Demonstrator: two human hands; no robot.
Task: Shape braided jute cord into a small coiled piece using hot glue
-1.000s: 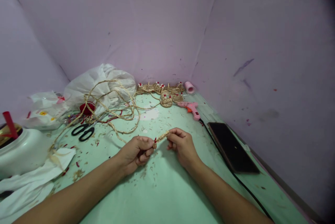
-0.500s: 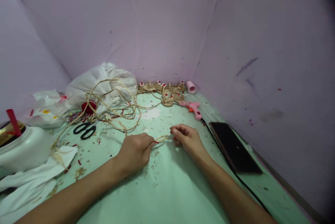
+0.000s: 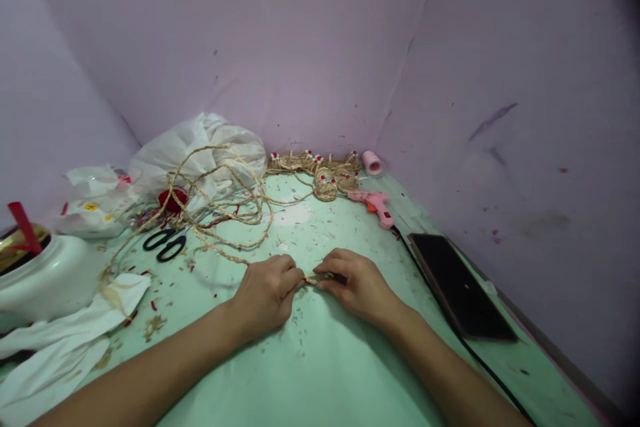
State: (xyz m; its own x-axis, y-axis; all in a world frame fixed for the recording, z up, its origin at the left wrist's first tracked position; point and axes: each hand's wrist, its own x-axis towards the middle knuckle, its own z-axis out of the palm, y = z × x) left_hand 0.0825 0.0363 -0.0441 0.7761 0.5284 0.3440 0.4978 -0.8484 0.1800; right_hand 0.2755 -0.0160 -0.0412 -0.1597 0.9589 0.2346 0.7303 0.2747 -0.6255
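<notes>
My left hand (image 3: 267, 292) and my right hand (image 3: 356, 284) rest knuckles-up on the green table (image 3: 320, 360), fingertips pinched together on a short end of jute rope (image 3: 313, 278) with a red bit on it. The rope runs back from my left hand to a loose tangle of jute rope (image 3: 220, 204) at the left rear. Both hands press the rope end down against the table between them.
Black scissors (image 3: 163, 244) lie left of the tangle, by a red ball (image 3: 173, 199) and white plastic bags (image 3: 200, 150). Coiled jute pieces (image 3: 325, 184), a pink glue gun (image 3: 375, 204) with black cord, a pink spool (image 3: 373, 162), a dark phone (image 3: 460, 284) and a white container (image 3: 45, 274) surround.
Both hands have dropped from holding the rope end raised to pressing it on the table, and have come closer together. The view has tilted slightly.
</notes>
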